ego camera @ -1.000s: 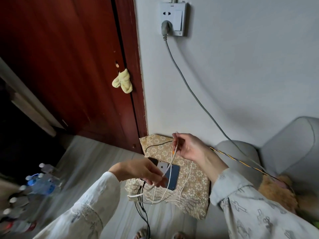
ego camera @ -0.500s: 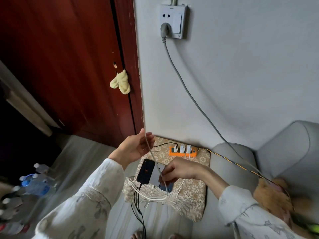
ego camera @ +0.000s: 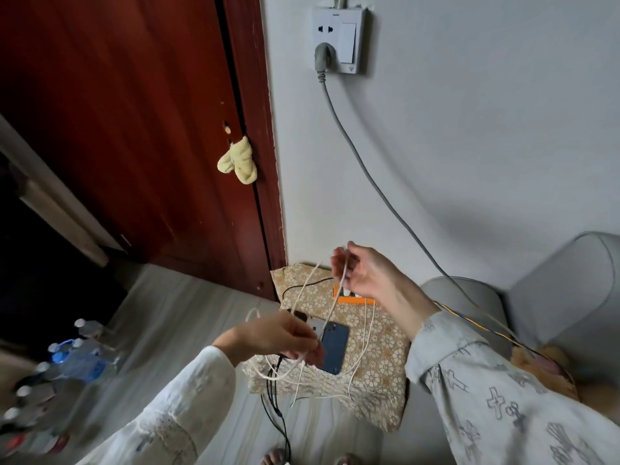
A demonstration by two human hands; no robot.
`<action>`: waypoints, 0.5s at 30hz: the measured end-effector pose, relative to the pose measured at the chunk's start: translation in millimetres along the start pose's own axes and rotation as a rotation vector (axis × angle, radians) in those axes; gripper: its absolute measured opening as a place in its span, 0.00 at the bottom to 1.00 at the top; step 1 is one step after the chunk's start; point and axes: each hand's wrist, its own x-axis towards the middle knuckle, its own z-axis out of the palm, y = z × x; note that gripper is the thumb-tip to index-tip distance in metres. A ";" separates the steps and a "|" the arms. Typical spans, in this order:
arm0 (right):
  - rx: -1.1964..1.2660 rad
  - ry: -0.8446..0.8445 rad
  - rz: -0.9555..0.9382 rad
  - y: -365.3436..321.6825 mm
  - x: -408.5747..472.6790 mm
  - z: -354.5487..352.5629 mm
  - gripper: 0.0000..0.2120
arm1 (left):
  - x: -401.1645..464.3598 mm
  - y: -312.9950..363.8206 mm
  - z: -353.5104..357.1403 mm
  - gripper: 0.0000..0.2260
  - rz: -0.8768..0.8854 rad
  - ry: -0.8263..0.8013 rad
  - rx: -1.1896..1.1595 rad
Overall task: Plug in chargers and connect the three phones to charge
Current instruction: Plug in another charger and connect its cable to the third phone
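At frame centre, the right hand point(ego camera: 364, 275) pinches a white cable point(ego camera: 335, 305) high up. The left hand point(ego camera: 280, 337) grips it lower down. Phones point(ego camera: 333, 347) lie just beneath the left fingers point(ego camera: 310, 352).

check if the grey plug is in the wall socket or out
In. The grey plug sits flush in the wall socket, its cord hanging down the wall.

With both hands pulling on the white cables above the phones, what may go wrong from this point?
1. The right hand and left hand stretch tangled white cables; pulling could drag a charger out of the orange power strip.
2. Loops hang around the blue phone; a tug might slide it off the floral cloth.
3. The black cables trail near the feet, a possible trip hazard.
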 end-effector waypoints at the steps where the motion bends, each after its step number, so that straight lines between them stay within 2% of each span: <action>1: -0.010 0.015 -0.030 -1.7 -0.6 0.0 0.11 | -1.9 -4.7 0.2 0.11 -0.027 -0.014 0.038; 3: -0.108 -0.007 -0.087 -3.4 -4.7 -1.6 0.11 | -4.1 -14.6 -0.3 0.12 -0.080 0.001 0.056; 5: -0.240 -0.066 -0.112 -0.5 -9.7 -3.4 0.11 | -3.1 -20.7 -3.3 0.14 -0.111 0.115 -0.050; 8: -0.462 -0.119 -0.184 10.6 -13.3 -7.0 0.12 | 7.8 -18.4 -12.8 0.15 -0.100 0.344 -0.459; 10: -0.713 -0.094 -0.261 23.3 -14.0 -11.1 0.13 | 18.9 -10.9 -21.7 0.16 -0.069 0.428 -0.699; 15: -1.235 -0.099 -0.342 54.3 -16.2 -26.3 0.13 | 45.1 11.1 -42.5 0.17 0.112 0.429 -1.129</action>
